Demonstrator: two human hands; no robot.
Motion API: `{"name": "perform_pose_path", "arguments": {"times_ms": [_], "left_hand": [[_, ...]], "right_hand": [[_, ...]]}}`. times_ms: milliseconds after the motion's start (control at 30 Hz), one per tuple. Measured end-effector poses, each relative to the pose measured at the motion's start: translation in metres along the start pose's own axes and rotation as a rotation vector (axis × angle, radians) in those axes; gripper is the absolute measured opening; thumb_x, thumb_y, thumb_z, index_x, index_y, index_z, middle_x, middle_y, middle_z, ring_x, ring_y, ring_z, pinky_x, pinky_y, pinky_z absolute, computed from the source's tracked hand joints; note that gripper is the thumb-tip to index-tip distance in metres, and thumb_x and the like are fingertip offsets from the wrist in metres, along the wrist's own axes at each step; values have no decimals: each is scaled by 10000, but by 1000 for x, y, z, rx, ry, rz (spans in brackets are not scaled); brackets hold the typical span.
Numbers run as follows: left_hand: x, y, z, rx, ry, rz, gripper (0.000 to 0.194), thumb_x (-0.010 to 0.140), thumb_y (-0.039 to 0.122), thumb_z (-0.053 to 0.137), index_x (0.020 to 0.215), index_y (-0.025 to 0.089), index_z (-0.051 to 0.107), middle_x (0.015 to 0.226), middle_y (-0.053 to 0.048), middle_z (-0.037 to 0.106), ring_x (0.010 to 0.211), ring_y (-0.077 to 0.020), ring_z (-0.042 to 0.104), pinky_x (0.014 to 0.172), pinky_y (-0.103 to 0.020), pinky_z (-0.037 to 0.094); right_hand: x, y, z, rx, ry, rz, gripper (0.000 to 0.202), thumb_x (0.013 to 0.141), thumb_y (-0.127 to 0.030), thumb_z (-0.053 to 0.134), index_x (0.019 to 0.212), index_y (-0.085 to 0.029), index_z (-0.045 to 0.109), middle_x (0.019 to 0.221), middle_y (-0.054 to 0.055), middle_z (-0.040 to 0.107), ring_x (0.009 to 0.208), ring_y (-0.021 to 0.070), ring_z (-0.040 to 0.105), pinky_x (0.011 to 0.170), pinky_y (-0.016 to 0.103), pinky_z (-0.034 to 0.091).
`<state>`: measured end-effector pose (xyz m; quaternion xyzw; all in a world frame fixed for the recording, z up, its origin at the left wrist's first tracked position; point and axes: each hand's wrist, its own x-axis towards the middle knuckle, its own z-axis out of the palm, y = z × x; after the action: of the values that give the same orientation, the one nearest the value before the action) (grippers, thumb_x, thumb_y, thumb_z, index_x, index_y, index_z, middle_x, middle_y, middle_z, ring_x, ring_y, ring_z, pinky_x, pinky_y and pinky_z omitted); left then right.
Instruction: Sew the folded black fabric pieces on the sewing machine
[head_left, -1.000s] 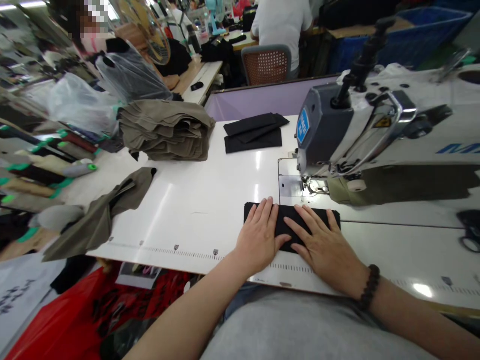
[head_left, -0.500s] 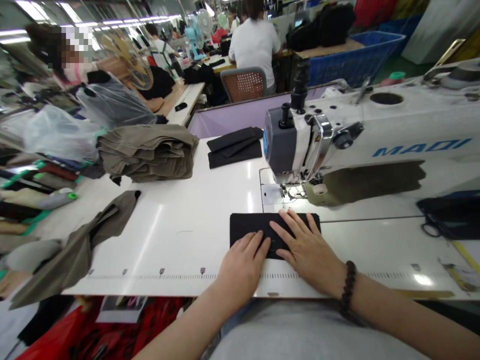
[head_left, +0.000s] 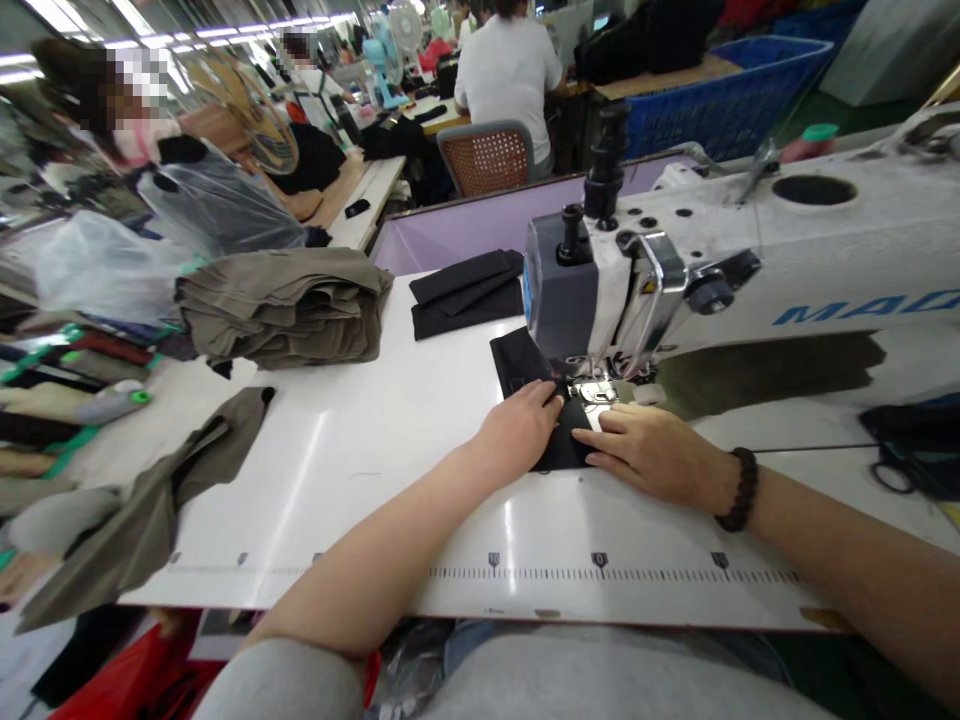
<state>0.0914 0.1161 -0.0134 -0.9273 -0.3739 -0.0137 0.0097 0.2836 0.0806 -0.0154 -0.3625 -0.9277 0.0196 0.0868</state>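
Observation:
A folded black fabric piece (head_left: 517, 358) lies on the sewing table, its right edge beside the needle area of the sewing machine (head_left: 574, 270). My left hand (head_left: 517, 430) rests flat on the middle of the cloth, fingers stretched toward the presser foot (head_left: 598, 392). At the near right corner of the cloth, my right hand (head_left: 660, 455) presses with extended fingertips, just in front of the foot. Both hands lie open without gripping. Part of the cloth is hidden under my fingers, and I cannot tell whether its edge is beneath the foot.
More folded black cloth (head_left: 466, 295) lies behind the machine head. A stack of brown-grey fabric (head_left: 289, 305) stands at the back left, with a loose grey piece (head_left: 150, 520) hanging off the left edge. Olive fabric (head_left: 772, 375) sits under the machine arm; dark scissor handles (head_left: 892, 477) lie right.
Both hands have moved forward with the black fabric piece, from near the table's front edge to the needle area. The cloth has turned from lying crosswise to pointing away from me.

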Motion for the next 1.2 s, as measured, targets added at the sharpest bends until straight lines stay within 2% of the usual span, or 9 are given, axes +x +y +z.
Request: {"name": "perform_pose_path", "arguments": {"times_ms": [67,233,467,867,1200], "left_hand": [[0,1,3,-31,34,20,279,889,231,466,1091,58,550,1170,-144,549,1110,-218,513,955,-303,409],[-2,-3,10,-98,93,5,465,877,417,453,1153,46,504,1213,-175,516,1195,-262,436,995,-382,380],[1,-10,8,-154,87,21,442,866,384,489,1141,39,512,1225,-172,510,1195,-270,434,1012,-386,366],[5,-18,12,-191,119,53,384,879,372,472,1116,75,520,1206,-153,517,1209,-255,422,987,-388,397],[8,-19,8,-202,102,51,373,877,359,480,1109,70,526,1195,-150,523,1196,-255,432,966,-385,417]], "right_hand": [[-1,6,5,18,28,-16,281,884,-300,432,1046,-176,624,724,39,575,683,157,527,625,287,379],[-5,11,11,-13,107,-5,289,897,-267,397,1029,-142,622,709,46,592,663,149,540,594,271,376],[-4,12,11,-9,143,20,296,899,-266,387,1033,-139,618,711,47,609,646,144,548,586,263,384],[-4,11,16,14,146,79,309,893,-269,391,1066,-130,605,741,63,625,681,151,559,601,263,403],[-2,9,15,11,138,106,304,884,-244,404,1081,-125,603,753,66,635,690,163,570,591,267,420]]}}
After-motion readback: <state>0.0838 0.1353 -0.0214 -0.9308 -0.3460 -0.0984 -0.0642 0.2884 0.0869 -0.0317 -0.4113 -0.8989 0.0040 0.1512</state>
